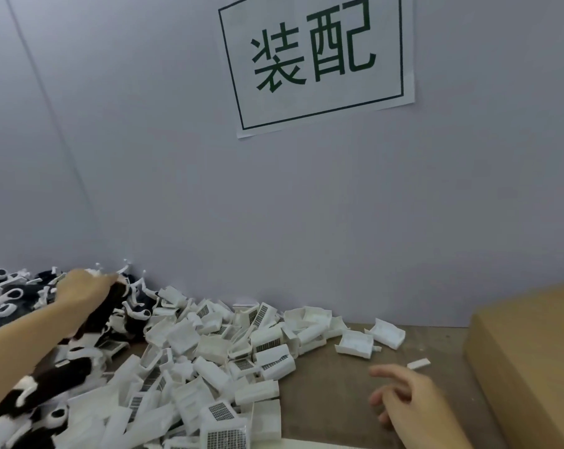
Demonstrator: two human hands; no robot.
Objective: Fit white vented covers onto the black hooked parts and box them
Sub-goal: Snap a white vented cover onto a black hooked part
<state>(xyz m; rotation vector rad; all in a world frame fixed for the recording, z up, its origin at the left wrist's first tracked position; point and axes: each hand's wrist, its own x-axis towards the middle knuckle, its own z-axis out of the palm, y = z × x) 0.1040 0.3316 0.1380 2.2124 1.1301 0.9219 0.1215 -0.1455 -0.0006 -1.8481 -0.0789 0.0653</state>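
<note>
Head view is showing the left hand (pixel 79 286) reaching into the black hooked parts (pixel 8 296) piled far left; its grip is hidden. White vented covers (pixel 209 358) are lying jumbled, pointing all ways, on the brown table (pixel 332 393). The right hand (pixel 407 403) is hovering, fingers loosely spread, holding nothing, beside a cardboard box (pixel 533 351); a sign (pixel 316 59) is hanging on the grey wall (pixel 306 222).

Grey wall (pixel 144 157) — paper sign (pixel 316 59) with green characters — above brown worktop (pixel 332 384).

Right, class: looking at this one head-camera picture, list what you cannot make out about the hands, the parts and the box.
- Left hand, head view: its fingertips are buried in the black parts, so what it holds cannot be told.
- Right hand: motion-blurred, and its wrist is cut off by the bottom edge.
- Box: cut off by the right edge; its inside is not shown.
- White covers: the lower ones are hidden under the pile.
</note>
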